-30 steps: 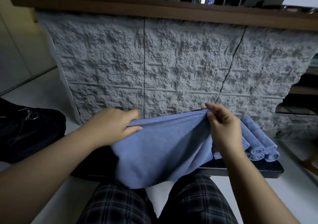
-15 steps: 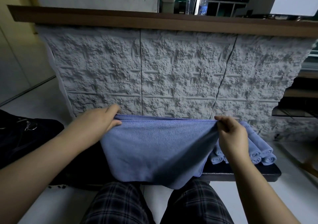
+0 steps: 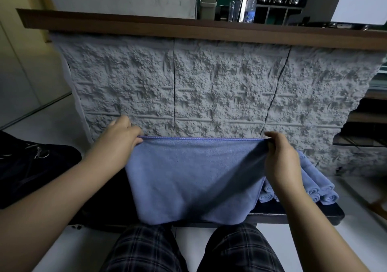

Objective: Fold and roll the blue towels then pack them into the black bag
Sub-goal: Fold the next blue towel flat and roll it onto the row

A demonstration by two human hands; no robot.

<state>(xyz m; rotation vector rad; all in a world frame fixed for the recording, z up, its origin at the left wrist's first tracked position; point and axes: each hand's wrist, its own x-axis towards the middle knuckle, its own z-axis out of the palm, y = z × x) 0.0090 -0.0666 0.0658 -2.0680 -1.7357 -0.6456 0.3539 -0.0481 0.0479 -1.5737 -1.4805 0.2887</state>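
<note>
Over the black bench (image 3: 314,216), I've got the left hand (image 3: 119,144) and right hand (image 3: 280,158) each pinching a top corner of the blue towel (image 3: 194,179), stretched taut. Lower it flat and match edges before rolling; rolled towels (image 3: 318,186) wait right, black bag (image 3: 31,167) left, probably still unpacked.

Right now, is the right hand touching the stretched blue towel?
Touching. The head view shows the right hand pinching the blue towel's top right corner, with cloth pulled taut from its fingers.
</note>
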